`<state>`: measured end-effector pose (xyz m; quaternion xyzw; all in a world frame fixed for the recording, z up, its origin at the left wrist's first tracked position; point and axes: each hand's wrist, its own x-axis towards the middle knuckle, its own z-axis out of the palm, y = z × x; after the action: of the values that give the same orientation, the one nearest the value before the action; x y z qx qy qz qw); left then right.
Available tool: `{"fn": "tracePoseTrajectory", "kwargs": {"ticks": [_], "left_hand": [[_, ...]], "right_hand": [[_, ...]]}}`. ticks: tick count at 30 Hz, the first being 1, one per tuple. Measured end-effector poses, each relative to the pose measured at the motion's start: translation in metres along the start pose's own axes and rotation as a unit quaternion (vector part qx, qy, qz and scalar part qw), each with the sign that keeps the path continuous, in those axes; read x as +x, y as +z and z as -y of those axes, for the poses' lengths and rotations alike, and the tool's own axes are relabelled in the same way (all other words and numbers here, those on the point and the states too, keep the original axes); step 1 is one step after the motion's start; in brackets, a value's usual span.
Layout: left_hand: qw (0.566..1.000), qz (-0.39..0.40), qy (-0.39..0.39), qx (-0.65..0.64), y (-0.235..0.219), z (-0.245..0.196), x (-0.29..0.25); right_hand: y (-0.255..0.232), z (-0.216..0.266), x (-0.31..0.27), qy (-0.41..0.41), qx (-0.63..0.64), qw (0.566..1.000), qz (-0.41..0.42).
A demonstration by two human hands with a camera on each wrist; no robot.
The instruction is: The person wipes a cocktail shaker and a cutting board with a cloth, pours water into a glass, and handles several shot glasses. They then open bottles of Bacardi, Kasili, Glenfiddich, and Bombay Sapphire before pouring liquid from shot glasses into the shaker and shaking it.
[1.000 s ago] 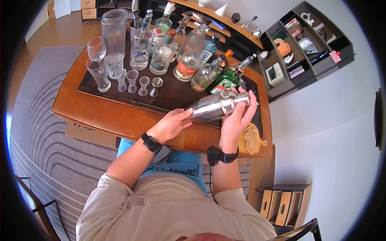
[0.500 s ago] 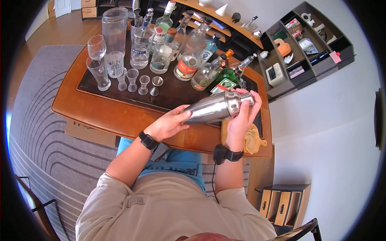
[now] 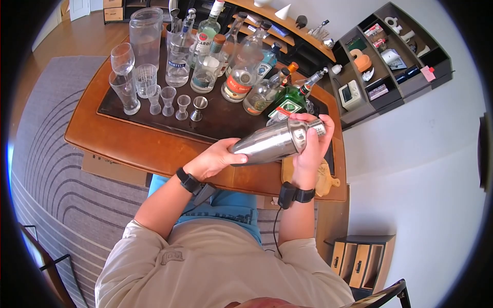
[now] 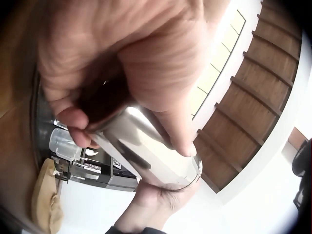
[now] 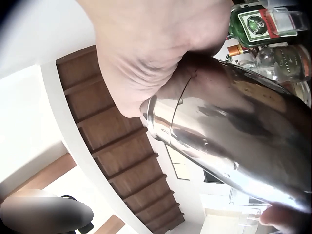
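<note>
A shiny metal cocktail shaker (image 3: 267, 143) is held tilted above the table's near edge, its capped end up and to the right. My left hand (image 3: 218, 158) grips its base end, thumb along the near side. Around the cap and shoulder curl the fingers of my right hand (image 3: 314, 146). In the left wrist view the shaker's polished body (image 4: 146, 144) runs from my left thumb and fingers toward the right hand. The right wrist view shows the seam of the shaker (image 5: 224, 122) close to my right palm, which hides the cap.
Several bottles, among them a green bottle (image 3: 291, 102), stand behind the shaker. Small glasses (image 3: 168, 101) and a metal jigger (image 3: 198, 109) line the left side, near a large jar (image 3: 146, 38). A wooden board (image 3: 324, 179) with a tan cloth lies at right on the leather-topped table (image 3: 102, 138).
The shaker's base end has shifted slightly left and down toward my body. My right hand has moved a little to the right, staying around the cap.
</note>
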<state>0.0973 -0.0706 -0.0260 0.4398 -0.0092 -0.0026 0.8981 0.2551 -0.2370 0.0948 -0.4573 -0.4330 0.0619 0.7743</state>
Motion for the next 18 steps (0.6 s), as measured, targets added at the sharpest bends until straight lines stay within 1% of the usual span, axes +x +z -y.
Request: {"fn": "tracePoseTrajectory", "kwargs": {"ticks": [1,2,4,5,7,8,10,11,12,14,15,16,18], "left_hand": [[0.999,-0.03,0.03,0.008,0.004,0.0,0.0],[0.999,-0.029,0.029,0.007,0.005,0.002,0.0],[0.998,-0.061,0.031,0.004,0.006,0.007,0.001],[0.998,-0.061,0.031,0.004,0.007,0.008,0.001],[0.995,-0.085,0.049,0.02,0.011,0.011,0.002],[0.995,-0.085,0.05,0.02,0.012,0.011,0.003],[0.992,-0.105,0.059,0.035,0.013,0.011,0.003],[0.992,-0.105,0.061,0.036,0.011,0.011,0.004],[0.994,-0.089,0.062,0.025,0.006,0.012,0.006],[0.996,-0.069,0.062,0.017,0.0,0.013,0.009],[0.996,-0.056,0.067,0.01,0.0,0.012,0.01],[0.997,-0.043,0.071,0.002,0.0,0.011,0.01],[0.996,-0.045,0.072,-0.003,0.007,0.006,0.008]], "right_hand": [[0.001,0.0,0.0,0.008,0.0,1.0,-0.013],[0.002,0.0,0.001,0.016,-0.001,0.999,-0.027],[0.004,-0.001,0.003,0.024,-0.009,0.999,-0.032],[0.005,-0.002,0.004,0.031,-0.014,0.999,-0.034],[0.002,-0.007,0.006,0.026,-0.007,0.999,-0.032],[0.0,-0.008,0.007,0.02,0.001,0.999,-0.03],[0.002,-0.007,0.008,0.028,0.003,0.999,-0.029],[0.003,-0.006,0.009,0.034,0.005,0.999,-0.028],[0.003,-0.005,0.012,0.03,0.006,0.999,-0.026],[0.002,-0.001,0.014,0.03,-0.05,0.998,0.009],[0.003,0.001,0.017,0.025,-0.021,0.999,0.021],[0.005,0.003,0.018,0.023,-0.021,0.999,0.018],[0.011,0.009,0.022,-0.022,-0.026,0.999,-0.024]]}}
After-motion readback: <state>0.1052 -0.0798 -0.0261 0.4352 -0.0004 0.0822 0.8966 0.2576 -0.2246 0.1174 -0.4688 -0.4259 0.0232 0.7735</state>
